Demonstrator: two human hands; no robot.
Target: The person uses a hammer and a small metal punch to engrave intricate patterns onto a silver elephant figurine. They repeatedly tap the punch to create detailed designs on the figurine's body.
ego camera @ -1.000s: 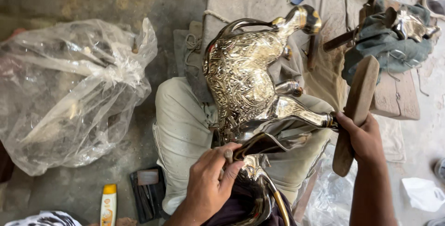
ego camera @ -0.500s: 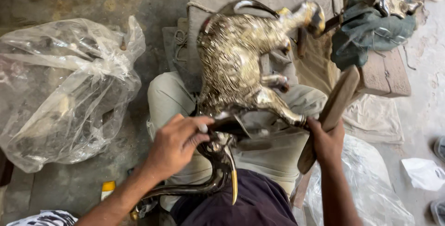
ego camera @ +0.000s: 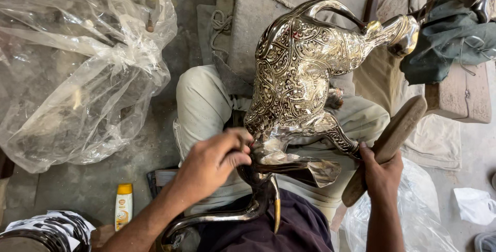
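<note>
Head camera, looking down, shows me the engraved silver metal animal figure [ego camera: 297,76] lying across my lap on the pale trousers [ego camera: 199,107], its long neck and head [ego camera: 400,32] pointing up and away, its curved horns [ego camera: 248,208] sweeping back toward my body. My left hand [ego camera: 212,161] is closed around the figure near the base of the horns. My right hand [ego camera: 381,172] grips a brown wooden mallet [ego camera: 390,141] and at the same time presses against one of the figure's legs. To the left on the grey floor sits a crumpled clear plastic bag [ego camera: 77,76]; nearer me lies a small yellow bottle [ego camera: 123,205]. A dark green cloth [ego camera: 449,40] lies on a block at the upper right.
</note>
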